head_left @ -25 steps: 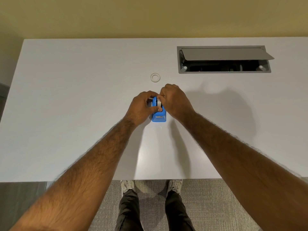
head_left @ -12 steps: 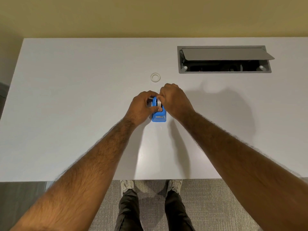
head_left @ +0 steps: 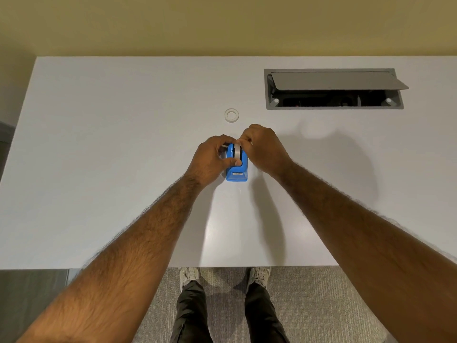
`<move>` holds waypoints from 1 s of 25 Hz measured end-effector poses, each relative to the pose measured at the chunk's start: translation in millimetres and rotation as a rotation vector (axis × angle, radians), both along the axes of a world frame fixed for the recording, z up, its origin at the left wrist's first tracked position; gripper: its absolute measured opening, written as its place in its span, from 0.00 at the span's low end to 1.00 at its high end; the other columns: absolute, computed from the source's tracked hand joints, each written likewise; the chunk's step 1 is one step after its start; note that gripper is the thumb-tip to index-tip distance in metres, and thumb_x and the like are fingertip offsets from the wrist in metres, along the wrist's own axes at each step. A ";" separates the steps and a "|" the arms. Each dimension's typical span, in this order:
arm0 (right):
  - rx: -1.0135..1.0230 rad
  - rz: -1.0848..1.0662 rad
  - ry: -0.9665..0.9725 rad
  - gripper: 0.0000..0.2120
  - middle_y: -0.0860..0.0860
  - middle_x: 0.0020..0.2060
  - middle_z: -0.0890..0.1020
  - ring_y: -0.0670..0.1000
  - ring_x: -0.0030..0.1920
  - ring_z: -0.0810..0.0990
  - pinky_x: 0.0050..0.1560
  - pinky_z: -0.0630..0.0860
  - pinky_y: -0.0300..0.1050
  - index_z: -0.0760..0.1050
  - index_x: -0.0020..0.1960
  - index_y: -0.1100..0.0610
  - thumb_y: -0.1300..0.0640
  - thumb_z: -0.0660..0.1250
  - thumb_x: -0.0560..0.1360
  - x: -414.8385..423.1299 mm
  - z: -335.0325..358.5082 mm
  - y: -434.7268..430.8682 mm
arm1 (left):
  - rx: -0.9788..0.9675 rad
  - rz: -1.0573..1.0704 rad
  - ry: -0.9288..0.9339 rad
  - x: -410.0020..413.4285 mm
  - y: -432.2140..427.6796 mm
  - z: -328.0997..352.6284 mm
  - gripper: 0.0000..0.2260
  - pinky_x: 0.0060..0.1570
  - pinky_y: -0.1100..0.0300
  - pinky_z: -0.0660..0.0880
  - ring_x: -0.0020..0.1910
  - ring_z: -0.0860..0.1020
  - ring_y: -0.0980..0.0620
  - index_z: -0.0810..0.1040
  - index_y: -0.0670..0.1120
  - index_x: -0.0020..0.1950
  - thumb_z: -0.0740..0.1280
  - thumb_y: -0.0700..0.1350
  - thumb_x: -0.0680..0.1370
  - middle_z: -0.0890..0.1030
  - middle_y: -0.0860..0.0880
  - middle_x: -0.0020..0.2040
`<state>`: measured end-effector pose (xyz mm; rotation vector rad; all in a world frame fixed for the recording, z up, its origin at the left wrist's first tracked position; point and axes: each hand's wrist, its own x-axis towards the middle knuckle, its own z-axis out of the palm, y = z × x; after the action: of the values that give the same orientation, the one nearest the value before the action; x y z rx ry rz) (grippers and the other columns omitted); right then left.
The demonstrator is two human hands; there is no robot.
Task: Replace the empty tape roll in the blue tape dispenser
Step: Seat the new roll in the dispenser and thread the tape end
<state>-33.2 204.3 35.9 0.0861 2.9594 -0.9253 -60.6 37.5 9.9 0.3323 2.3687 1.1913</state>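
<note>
The blue tape dispenser stands on the white table, its cutter end towards me. A tape roll sits in its top slot. My left hand grips the dispenser's left side, thumb across the front of the roll. My right hand is at the right side, fingertips pinched at the top of the roll. A small empty white tape ring lies flat on the table just beyond the hands. The far end of the dispenser is hidden by my fingers.
A grey cable hatch with its lid tilted open is set into the table at the back right. The table's near edge runs just above my shoes and the grey carpet.
Almost nothing has moved. My right fingertips have shifted slightly at the top of the roll; the dispenser and left hand stay in place.
</note>
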 end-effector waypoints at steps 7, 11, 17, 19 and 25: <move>0.024 0.049 0.022 0.09 0.60 0.40 0.80 0.55 0.40 0.78 0.42 0.76 0.45 0.78 0.44 0.65 0.59 0.65 0.75 3.6 -1.6 -1.4 | 0.014 -0.002 0.000 0.7 0.2 -0.4 0.21 0.60 0.57 0.78 0.55 0.81 0.49 0.80 0.49 0.61 0.81 0.45 0.70 0.83 0.50 0.58; 0.020 0.031 0.023 0.10 0.60 0.39 0.80 0.55 0.39 0.77 0.42 0.75 0.46 0.77 0.43 0.65 0.58 0.64 0.76 3.7 -4.3 -2.0 | 0.019 -0.009 0.009 0.8 -0.4 -0.2 0.21 0.59 0.58 0.77 0.55 0.81 0.49 0.81 0.49 0.61 0.81 0.45 0.69 0.83 0.50 0.58; -0.011 -0.007 0.008 0.10 0.61 0.40 0.80 0.51 0.38 0.75 0.42 0.72 0.41 0.77 0.45 0.65 0.58 0.65 0.77 3.9 -5.0 -4.1 | 0.013 -0.008 0.010 1.0 0.0 -1.4 0.21 0.59 0.60 0.76 0.55 0.81 0.49 0.80 0.48 0.62 0.80 0.45 0.70 0.83 0.48 0.58; -0.046 -0.040 -0.001 0.09 0.60 0.42 0.82 0.51 0.39 0.76 0.45 0.78 0.45 0.79 0.46 0.65 0.60 0.64 0.77 2.6 -1.7 -2.2 | 0.013 -0.008 0.004 0.8 0.1 -1.8 0.21 0.56 0.64 0.75 0.55 0.81 0.49 0.79 0.49 0.61 0.80 0.45 0.71 0.82 0.49 0.58; -0.039 -0.045 -0.052 0.10 0.55 0.48 0.84 0.49 0.44 0.79 0.48 0.73 0.39 0.82 0.51 0.60 0.59 0.64 0.76 11.4 8.4 3.7 | 0.024 0.004 0.006 1.5 -0.3 -4.5 0.23 0.59 0.61 0.77 0.55 0.81 0.49 0.80 0.50 0.62 0.81 0.46 0.70 0.83 0.49 0.58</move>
<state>-21.8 208.0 44.3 0.1732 2.9013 -0.9702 -59.0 37.2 5.4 0.3394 2.3635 1.2227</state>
